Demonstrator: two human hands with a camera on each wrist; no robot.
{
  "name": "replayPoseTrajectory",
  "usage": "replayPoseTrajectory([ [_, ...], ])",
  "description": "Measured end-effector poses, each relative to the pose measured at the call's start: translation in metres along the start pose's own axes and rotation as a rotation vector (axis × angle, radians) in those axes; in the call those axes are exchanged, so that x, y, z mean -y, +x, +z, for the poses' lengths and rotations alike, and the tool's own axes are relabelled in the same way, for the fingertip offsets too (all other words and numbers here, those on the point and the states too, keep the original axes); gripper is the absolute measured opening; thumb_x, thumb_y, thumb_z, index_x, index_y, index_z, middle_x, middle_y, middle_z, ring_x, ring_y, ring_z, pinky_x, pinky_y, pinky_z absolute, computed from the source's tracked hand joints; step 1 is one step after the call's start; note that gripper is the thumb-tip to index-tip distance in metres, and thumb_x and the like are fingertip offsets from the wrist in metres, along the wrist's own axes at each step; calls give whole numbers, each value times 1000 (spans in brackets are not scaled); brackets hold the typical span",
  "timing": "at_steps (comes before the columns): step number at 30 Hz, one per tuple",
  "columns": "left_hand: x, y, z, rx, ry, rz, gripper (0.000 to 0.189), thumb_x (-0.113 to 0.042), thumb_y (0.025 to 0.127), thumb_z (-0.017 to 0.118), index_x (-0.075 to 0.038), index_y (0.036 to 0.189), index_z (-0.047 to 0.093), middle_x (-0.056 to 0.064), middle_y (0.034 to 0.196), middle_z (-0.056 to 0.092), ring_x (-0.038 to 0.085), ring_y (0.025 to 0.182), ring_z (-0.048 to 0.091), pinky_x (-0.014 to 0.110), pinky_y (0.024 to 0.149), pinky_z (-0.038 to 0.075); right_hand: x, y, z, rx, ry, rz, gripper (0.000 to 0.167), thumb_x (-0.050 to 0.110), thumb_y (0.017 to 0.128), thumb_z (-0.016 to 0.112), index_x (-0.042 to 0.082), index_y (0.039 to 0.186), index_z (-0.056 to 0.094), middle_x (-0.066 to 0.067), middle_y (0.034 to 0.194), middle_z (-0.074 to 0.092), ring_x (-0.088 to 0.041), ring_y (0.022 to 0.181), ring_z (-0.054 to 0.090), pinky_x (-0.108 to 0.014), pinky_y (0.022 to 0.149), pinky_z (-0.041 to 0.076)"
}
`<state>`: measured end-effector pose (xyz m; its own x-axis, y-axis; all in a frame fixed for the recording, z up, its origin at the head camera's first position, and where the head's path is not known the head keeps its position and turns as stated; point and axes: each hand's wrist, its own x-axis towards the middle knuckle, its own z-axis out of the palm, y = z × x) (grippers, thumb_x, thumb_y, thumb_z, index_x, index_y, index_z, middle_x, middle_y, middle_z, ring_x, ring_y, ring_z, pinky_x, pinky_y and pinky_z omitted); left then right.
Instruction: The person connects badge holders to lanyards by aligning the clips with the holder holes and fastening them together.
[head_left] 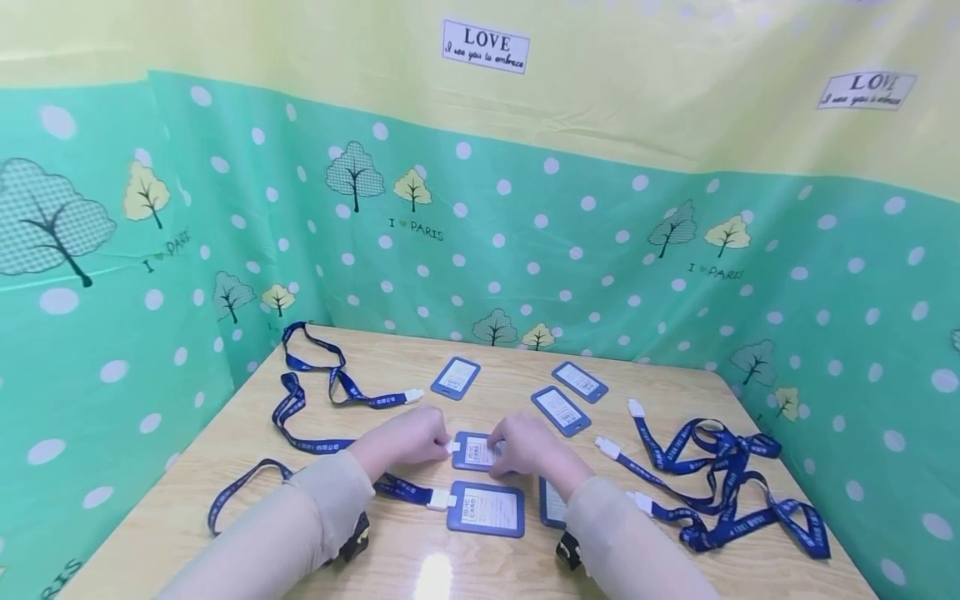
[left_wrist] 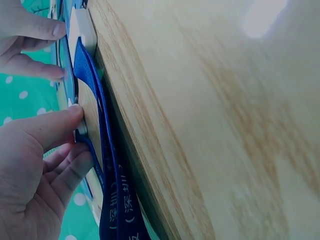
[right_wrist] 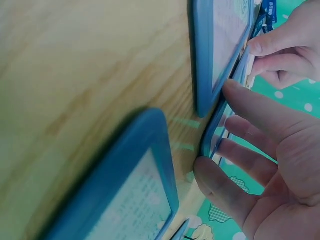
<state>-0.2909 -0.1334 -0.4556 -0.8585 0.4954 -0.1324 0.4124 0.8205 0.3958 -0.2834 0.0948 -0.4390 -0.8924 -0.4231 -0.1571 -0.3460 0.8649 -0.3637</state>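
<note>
In the head view my left hand [head_left: 408, 436] pinches the white clip [head_left: 453, 447] of a blue lanyard [head_left: 311, 444]. That clip meets the left end of a blue ID card holder [head_left: 463, 460]. My right hand [head_left: 525, 446] grips the same holder from the right, its fingers spread around the edges in the right wrist view. Just nearer to me lies a second card holder [head_left: 495, 527], with another lanyard's white clip [head_left: 439, 499] at its left end. A third holder [head_left: 552, 506] is partly hidden under my right wrist.
Toward the back of the wooden table [head_left: 390, 558] lie a card holder [head_left: 456, 378] and two more on the right, one of them a blue holder [head_left: 580, 382]. A lanyard [head_left: 311, 364] curls at the back left. Several tangled lanyards [head_left: 723, 467] cover the right side. A patterned curtain [head_left: 480, 208] encloses the table.
</note>
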Motion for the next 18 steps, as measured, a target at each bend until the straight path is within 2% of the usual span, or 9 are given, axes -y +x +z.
replayPoseTrajectory([
  [3,-3,1,0,-4,36,15,35,-21,92,76,-14,61,61,-4,75,57,9,60,48,27,64,45,-1,0,-2,13,3,6,41,29,74,92,21,111,79,-2,120,72,-20,105,64,-45,96,53],
  [10,-9,0,-1,-4,116,-31,24,-25,91,77,-19,69,70,-6,80,58,9,65,53,26,64,48,-3,0,-1,22,-27,-15,38,30,73,92,24,109,80,0,118,73,-17,103,65,-42,94,55],
  [13,-7,-1,0,-17,121,-9,15,-26,89,78,-19,76,75,-8,81,60,8,67,53,25,67,49,-4,-1,0,20,-51,-27,39,32,73,92,26,109,80,1,118,72,-17,102,65,-43,95,54],
  [18,-2,-2,-2,-25,116,65,8,-26,88,80,-20,83,79,-11,80,60,6,69,53,26,70,50,-6,-2,0,16,-77,-52,41,36,74,92,25,111,79,1,119,72,-23,112,66,-46,97,53],
])
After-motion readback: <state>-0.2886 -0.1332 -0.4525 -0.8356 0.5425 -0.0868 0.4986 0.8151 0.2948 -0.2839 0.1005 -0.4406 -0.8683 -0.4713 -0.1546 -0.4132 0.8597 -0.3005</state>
